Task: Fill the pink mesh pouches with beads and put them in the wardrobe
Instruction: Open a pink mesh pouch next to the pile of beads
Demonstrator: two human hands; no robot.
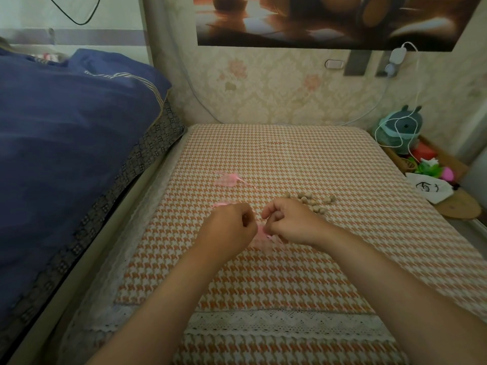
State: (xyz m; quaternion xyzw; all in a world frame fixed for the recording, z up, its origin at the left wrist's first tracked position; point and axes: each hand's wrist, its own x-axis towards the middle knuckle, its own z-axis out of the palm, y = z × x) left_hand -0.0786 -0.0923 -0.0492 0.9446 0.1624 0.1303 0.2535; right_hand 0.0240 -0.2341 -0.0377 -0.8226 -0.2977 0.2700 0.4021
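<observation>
Mostly hidden between the two hands, a pink mesh pouch lies on the table, which is covered by an orange and white houndstooth cloth. Only a pale, blurred patch of the mesh shows below the knuckles, so its mouth and whatever is inside cannot be made out. The left hand is curled into a loose fist with its fingertips turned down onto the pouch. A thin pink ribbon pokes out on its far side, and where that ribbon goes under the hand is covered. The right hand is curled too, thumb and fingers pinched together at the pouch's right edge; what exactly it pinches, mesh or string, is too small to tell.

Just beyond the right hand a loose scatter of tan beads rests on the cloth, the nearest ones partly hidden by the knuckles. Farther back and to the left a second pouch lies flat, faint against the pattern, with its string trailing right.

A blue quilt fills the left side and runs out of view. On the right, a teal plush toy wrapped in a white cable sits near the wall.
</observation>
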